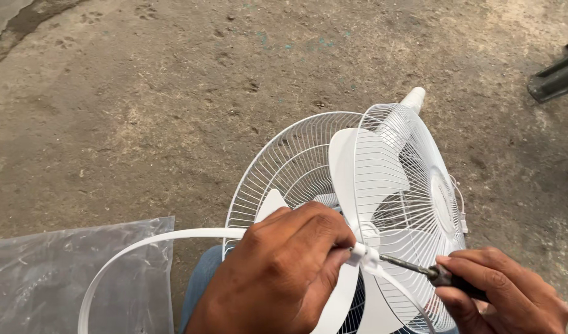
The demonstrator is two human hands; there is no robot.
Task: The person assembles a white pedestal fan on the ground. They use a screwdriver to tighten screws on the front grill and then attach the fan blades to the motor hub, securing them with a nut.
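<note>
A white fan head (383, 185) with wire grilles and white blades rests against my knee. My left hand (284, 272) pinches the end of a white plastic rim band (142, 244) at its clasp, which loops away to the left. My right hand (506, 297) grips a dark-handled screwdriver (420, 269) whose metal tip meets the clasp. The front grille (414, 204) sits ajar from the rear grille (284, 167). A white stem (414, 99) sticks up behind the fan.
A clear plastic bag (55, 278) lies on the bare concrete floor (142, 105) at the lower left. A dark metal leg (556, 77) enters at the upper right. My blue-jeaned knee (200, 281) shows under my left hand.
</note>
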